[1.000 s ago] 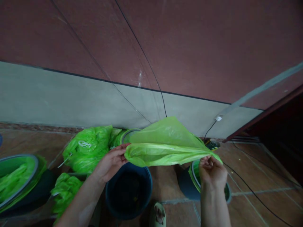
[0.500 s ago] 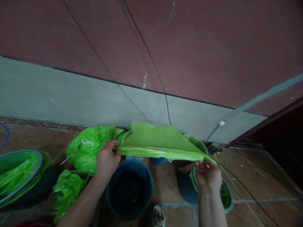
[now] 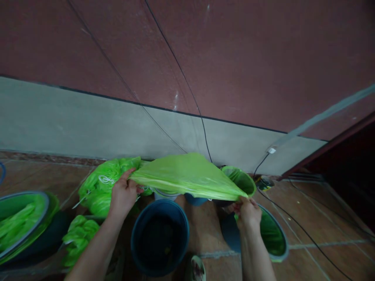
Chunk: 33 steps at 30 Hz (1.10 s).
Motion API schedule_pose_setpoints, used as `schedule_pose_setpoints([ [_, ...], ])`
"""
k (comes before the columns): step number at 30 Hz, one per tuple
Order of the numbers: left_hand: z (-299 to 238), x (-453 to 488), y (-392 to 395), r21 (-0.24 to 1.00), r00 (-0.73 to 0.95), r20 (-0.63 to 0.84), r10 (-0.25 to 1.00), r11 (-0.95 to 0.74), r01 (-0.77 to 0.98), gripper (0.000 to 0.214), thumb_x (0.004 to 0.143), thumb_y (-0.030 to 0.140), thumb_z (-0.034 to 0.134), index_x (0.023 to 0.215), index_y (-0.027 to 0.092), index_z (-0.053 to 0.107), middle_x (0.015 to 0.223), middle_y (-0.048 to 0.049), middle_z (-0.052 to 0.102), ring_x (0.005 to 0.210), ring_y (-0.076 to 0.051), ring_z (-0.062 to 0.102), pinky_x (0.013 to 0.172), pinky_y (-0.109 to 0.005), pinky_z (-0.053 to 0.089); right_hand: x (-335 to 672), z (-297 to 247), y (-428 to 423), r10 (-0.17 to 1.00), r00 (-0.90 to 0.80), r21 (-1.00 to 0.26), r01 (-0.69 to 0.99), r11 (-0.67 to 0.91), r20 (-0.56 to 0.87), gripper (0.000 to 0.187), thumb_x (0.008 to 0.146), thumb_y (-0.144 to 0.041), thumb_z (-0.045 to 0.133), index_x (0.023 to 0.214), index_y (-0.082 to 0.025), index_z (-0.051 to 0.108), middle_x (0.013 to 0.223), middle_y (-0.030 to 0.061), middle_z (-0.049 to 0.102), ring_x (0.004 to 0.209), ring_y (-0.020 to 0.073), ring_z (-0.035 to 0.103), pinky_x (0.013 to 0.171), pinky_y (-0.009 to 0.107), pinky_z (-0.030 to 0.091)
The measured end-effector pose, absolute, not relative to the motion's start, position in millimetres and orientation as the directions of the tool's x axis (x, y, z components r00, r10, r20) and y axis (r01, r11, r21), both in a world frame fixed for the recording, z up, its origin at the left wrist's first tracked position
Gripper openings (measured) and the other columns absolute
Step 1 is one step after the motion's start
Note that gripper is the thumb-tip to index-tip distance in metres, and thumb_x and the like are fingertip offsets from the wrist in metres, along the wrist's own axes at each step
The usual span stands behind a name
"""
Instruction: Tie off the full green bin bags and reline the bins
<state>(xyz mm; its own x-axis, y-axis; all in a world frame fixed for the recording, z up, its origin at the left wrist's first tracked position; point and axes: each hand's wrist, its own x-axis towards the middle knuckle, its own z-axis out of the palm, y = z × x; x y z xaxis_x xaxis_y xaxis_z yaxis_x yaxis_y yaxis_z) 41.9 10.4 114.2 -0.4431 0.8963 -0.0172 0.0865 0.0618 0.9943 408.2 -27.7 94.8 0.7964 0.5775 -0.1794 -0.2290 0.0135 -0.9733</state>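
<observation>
A light green plastic bag (image 3: 187, 175) is stretched between my two hands, above the bins. My left hand (image 3: 124, 193) pinches its left end. My right hand (image 3: 248, 214) grips the right corner, fingers closed on the plastic. Below the bag stands an open blue bin (image 3: 159, 269) with a dark inside. Behind my right forearm is a bin lined in green (image 3: 274, 234). Close to my left hand lies a heap of bright green bags (image 3: 101, 195) with a white string.
At the far left stands a bin with a green liner (image 3: 43, 207). Crumpled green plastic (image 3: 79, 234) lies beside my left forearm. Another green-lined bin (image 3: 241, 181) and a tin can (image 3: 263, 182) stand by the wall (image 3: 73, 121). A black cable (image 3: 304, 232) crosses the tiled floor.
Both hands have shifted a little to the left with the bag. Its upper part has changed from a wavy, wide edge to a peaked shape.
</observation>
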Motion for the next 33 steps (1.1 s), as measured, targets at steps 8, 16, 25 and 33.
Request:
schedule_pose_setpoints([
  [8,135,48,2,0.956,-0.614,0.261,0.745,-0.289,0.056,0.033,0.067,0.022,0.061,0.100,0.018,0.063,0.054,0.0079,0.060,0.048,-0.010,0.057,0.053,-0.021,0.047,422,86,-34,0.772,0.636,-0.761,0.510,-0.400,0.021,0.047,0.073,-0.024,0.052,0.117,-0.018,0.066,0.059,0.0017,0.063,0.058,0.0222,0.065,0.056,0.032,0.049],
  [16,134,51,-13,0.881,-0.070,0.422,0.904,-0.391,0.267,0.006,0.074,0.017,0.054,0.072,0.019,0.060,0.064,0.0038,0.059,0.056,-0.010,0.053,0.054,-0.019,0.040,374,103,-36,0.892,0.370,-0.451,0.863,-0.228,0.258,0.039,0.085,-0.023,0.048,0.119,-0.013,0.064,0.117,0.0204,0.064,0.095,0.0284,0.067,0.087,0.044,0.050],
  [25,152,86,-31,0.660,0.532,0.378,0.757,-0.624,0.418,0.026,0.083,0.009,0.044,0.073,0.019,0.065,0.077,-0.0008,0.066,0.076,-0.012,0.064,0.071,-0.022,0.047,272,161,-49,0.808,-0.401,-0.608,0.533,0.589,0.432,0.057,0.084,-0.002,0.040,0.135,-0.025,0.050,0.146,0.0051,0.044,0.127,0.0163,0.051,0.101,0.032,0.047],
  [33,145,75,-28,0.675,0.443,0.403,0.801,-0.586,0.448,0.026,0.080,0.012,0.048,0.072,0.022,0.070,0.091,-0.0020,0.073,0.090,-0.016,0.069,0.081,-0.025,0.053,282,137,-40,0.928,-0.326,-0.466,0.803,0.372,0.178,0.022,0.086,-0.008,0.048,0.096,-0.017,0.065,0.095,0.0054,0.064,0.086,0.0173,0.062,0.078,0.028,0.047],
])
